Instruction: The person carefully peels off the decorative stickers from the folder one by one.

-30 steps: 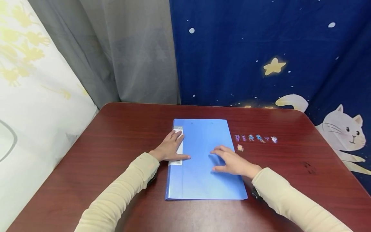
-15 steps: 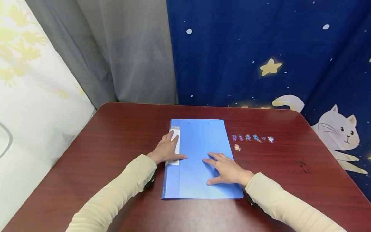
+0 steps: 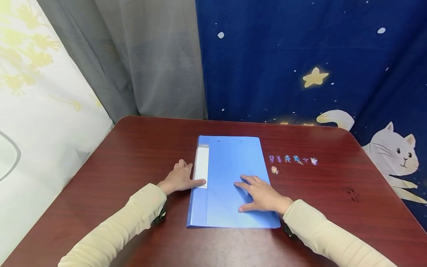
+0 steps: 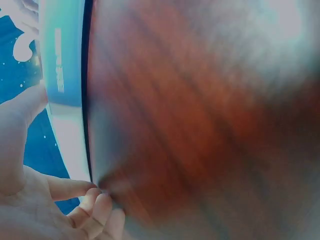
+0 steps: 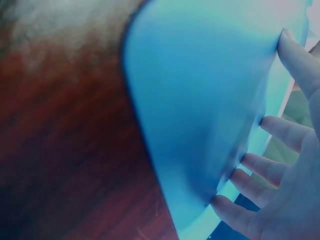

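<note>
A blue file folder [image 3: 230, 159] lies closed on the table, its spine to the left with a white label [image 3: 201, 163]. At that spine is my left hand [image 3: 180, 178]; the thumb reaches over onto the label. In the left wrist view the index finger [image 4: 75, 189] is straight with its tip at the spine's lower edge, and the other fingers bend by the tabletop. My right hand [image 3: 265, 195] rests spread on the cover's lower right part. Its fingertips touch the smooth blue cover [image 5: 195, 100] in the right wrist view.
Right of the folder, several small colourful flat figures [image 3: 287, 158] form a row, with a yellowish one [image 3: 274, 170] below. The dark red wooden table [image 3: 146, 148] reaches back to a grey curtain [image 3: 166, 66] and a blue star-patterned curtain [image 3: 253, 66].
My left hand has slid left off the label to the spine's outer edge, keeping its thumb over it. My right hand has come down and spread on the cover, then stayed.
</note>
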A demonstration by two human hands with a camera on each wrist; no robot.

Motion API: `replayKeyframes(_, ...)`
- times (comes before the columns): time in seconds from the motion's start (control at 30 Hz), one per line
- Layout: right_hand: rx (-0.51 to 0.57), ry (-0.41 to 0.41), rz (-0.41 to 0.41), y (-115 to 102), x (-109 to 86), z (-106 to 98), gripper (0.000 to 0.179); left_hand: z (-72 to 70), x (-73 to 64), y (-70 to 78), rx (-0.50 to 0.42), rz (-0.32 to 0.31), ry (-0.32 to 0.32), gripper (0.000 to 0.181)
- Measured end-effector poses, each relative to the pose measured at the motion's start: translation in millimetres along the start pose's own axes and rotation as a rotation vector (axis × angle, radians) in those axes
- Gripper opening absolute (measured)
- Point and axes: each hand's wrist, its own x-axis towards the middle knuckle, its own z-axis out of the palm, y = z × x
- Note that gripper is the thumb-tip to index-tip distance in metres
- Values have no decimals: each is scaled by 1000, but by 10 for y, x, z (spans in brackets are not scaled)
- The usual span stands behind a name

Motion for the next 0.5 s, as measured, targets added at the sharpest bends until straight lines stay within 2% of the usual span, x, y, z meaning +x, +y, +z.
replayKeyframes(0.27,15,12,-12,-11,17,3,74,43,-68,-2,34,11,35,81)
replayKeyframes(0.37,19,11,-11,-17,13,4,74,53,-82,6,-4,18,29,78)
replayKeyframes(0.5,24,5,-7,-25,2,-1,73,63,-78,29,-98,21,16,76)
